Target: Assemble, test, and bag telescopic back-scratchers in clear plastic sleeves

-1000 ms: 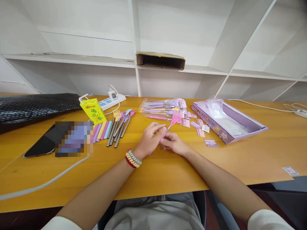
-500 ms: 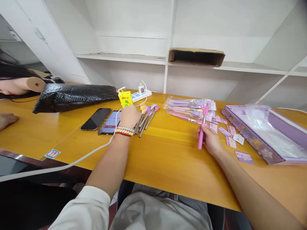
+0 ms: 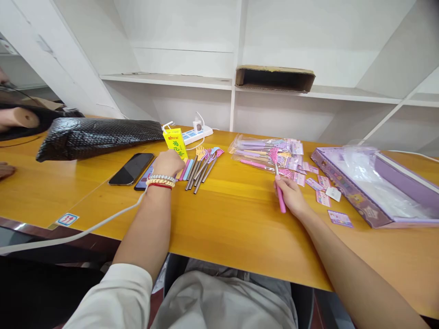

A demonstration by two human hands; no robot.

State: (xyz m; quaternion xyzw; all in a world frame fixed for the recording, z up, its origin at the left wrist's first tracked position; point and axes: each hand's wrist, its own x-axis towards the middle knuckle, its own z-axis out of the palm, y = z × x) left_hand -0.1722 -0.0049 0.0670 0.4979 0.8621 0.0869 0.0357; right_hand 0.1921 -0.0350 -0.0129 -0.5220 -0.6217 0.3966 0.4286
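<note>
My right hand (image 3: 291, 194) is closed around a pink back scratcher (image 3: 281, 201) with a metal shaft and a hand-shaped head pointing away from me. Over the left part of the table is my left hand (image 3: 165, 163), back upward and fingers hidden. It is close to the yellow drink carton (image 3: 175, 140) and several coloured handles (image 3: 187, 170). Beside these lies a bunch of back scratchers (image 3: 206, 168) with bare metal shafts and yellow, purple, blue and pink heads. Further right, bagged back scratchers (image 3: 260, 148) are stacked in clear plastic.
Two phones lie at the left, one black (image 3: 132, 169), one lit (image 3: 141, 183). Behind are a black bubble-wrap parcel (image 3: 99, 137) and a power strip (image 3: 195, 134). Small cards (image 3: 339, 218) and an open purple box (image 3: 368, 208) occupy the right. Another person's hand (image 3: 6, 170) rests far left.
My left hand has moved left and nearer, uncovering the coloured handles beside the metal shafts. The pink back scratcher in my right hand has tilted, its handle end swinging right. The view has shifted slightly.
</note>
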